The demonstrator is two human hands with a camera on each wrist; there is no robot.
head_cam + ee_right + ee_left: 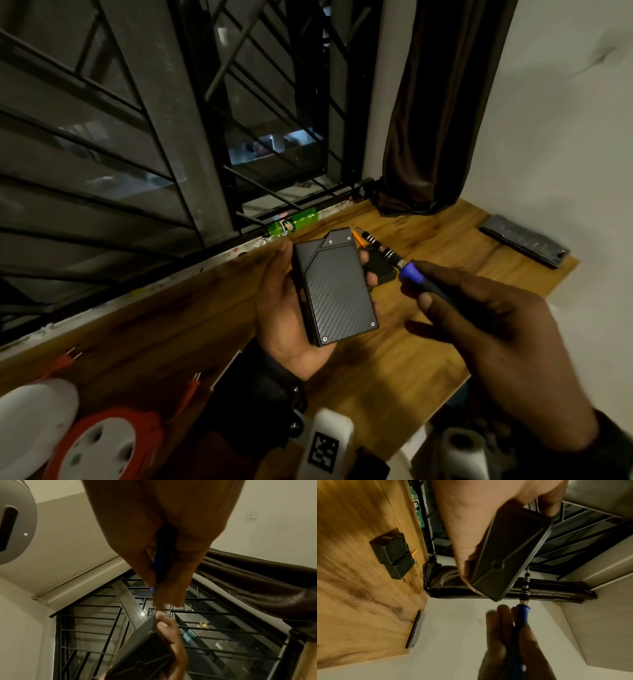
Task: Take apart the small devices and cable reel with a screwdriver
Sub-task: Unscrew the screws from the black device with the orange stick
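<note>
Two hands raised above the wooden worktop, each holding something. Cradled in the left hand, palm up: a flat black device with a carbon-weave face and small screws at its corners, thumb along its left edge, fingertips curled over the right edge. Pinched in the right hand: a screwdriver with a blue handle and black-and-silver ringed shaft, thumb and fingers wrapped round the handle. Screwdriver just to the right of the device's upper end, tip aimed toward the window, not touching the casing (a narrow gap visible from the left wrist view). Smaller black device lying on the worktop beyond the held one, an orange-tipped tool beside it. Orange and white cable reel at the near left, well apart from both hands. Flat grey case near the worktop's far right edge. Green bottle on its side along the window ledge, below the barred window; dark curtain hanging at the right.
</note>
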